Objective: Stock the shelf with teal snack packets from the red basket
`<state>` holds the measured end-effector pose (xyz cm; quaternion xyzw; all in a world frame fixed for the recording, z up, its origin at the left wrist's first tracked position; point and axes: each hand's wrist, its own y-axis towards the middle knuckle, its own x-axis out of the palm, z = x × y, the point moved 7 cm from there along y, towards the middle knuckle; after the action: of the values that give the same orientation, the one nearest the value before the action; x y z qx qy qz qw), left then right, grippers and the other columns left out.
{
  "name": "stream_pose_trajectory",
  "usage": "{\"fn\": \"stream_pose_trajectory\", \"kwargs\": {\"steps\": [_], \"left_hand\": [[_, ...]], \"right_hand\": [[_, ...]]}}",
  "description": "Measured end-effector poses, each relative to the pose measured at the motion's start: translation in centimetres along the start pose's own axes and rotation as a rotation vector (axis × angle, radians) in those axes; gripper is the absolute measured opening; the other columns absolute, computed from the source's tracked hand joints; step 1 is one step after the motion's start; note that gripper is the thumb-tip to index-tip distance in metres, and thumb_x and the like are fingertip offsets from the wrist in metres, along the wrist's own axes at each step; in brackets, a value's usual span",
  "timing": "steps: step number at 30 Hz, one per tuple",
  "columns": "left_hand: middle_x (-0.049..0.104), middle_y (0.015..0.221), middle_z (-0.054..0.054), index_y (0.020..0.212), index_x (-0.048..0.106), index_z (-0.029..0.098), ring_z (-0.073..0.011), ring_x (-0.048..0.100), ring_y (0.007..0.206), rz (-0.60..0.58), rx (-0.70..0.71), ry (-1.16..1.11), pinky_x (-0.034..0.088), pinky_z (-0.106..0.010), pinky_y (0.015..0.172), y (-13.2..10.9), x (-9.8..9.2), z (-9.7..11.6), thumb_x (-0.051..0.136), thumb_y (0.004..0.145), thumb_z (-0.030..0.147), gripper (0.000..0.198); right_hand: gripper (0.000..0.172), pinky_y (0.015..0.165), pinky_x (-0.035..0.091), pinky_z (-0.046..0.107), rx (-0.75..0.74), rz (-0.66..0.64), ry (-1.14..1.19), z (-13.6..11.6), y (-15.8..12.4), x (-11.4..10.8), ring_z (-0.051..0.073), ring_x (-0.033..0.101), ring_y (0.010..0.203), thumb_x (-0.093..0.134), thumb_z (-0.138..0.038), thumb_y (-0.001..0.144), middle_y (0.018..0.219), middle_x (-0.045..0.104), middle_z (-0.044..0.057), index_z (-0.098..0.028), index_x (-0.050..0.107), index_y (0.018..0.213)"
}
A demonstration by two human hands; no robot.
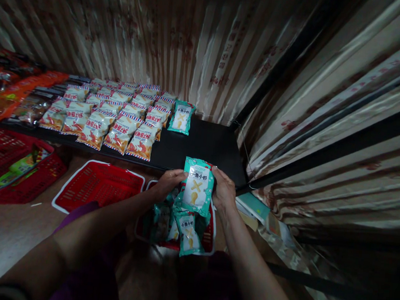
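Head view, red basket below my hands holding several teal packets, second red basket beside it, my left hand and right hand each pinching an edge of one teal snack packet, upright just above the basket, near the black worktop.
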<state>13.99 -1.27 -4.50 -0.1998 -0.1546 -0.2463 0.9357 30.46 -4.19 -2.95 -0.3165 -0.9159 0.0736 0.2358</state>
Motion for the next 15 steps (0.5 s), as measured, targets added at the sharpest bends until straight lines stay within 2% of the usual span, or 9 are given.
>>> {"fn": "stream_pose_trajectory", "kwargs": {"steps": [3,6,11,15], "left_hand": [[0.053,0.059,0.003,0.073,0.059,0.013,-0.0069,0.046,0.05,-0.077,-0.018,0.048,0.034,-0.018,0.048,0.2,0.2,-0.3,0.065,0.067,0.053,0.04],[0.052,0.057,0.003,0.072,0.059,0.013,-0.007,0.045,0.049,-0.073,-0.027,0.088,0.032,-0.018,0.046,0.3,0.0,-0.7,0.065,0.067,0.052,0.04],[0.055,0.056,0.002,0.07,0.06,0.013,-0.0097,0.052,0.052,0.015,0.023,0.069,0.039,-0.019,0.05,0.7,-0.6,0.0,0.067,0.066,0.05,0.038],[0.059,0.06,0.001,0.076,0.062,0.013,-0.0093,0.055,0.053,0.126,0.082,-0.024,0.044,-0.021,0.054,1.6,-2.1,1.6,0.068,0.067,0.047,0.036]], "right_hand": [[0.033,0.05,0.052,0.026,-0.004,0.019,0.013,0.0,0.0,0.0,0.015,0.064,0.052,0.084,-0.033,0.049,0.062,0.071,0.001,-0.016,0.07,0.073],[0.032,0.051,0.052,0.025,-0.011,0.032,0.005,0.0,0.0,-0.1,0.015,0.064,0.052,0.084,-0.033,0.05,0.061,0.071,0.001,-0.016,0.069,0.073],[0.036,0.057,0.054,0.026,-0.009,-0.03,-0.04,0.0,-0.2,0.2,0.015,0.065,0.058,0.083,-0.039,0.053,0.067,0.073,0.001,-0.018,0.07,0.078],[0.039,0.054,0.053,0.023,0.092,-0.16,-0.1,0.8,-0.9,1.0,0.014,0.066,0.062,0.079,-0.045,0.059,0.075,0.074,0.001,-0.019,0.071,0.086]]}}
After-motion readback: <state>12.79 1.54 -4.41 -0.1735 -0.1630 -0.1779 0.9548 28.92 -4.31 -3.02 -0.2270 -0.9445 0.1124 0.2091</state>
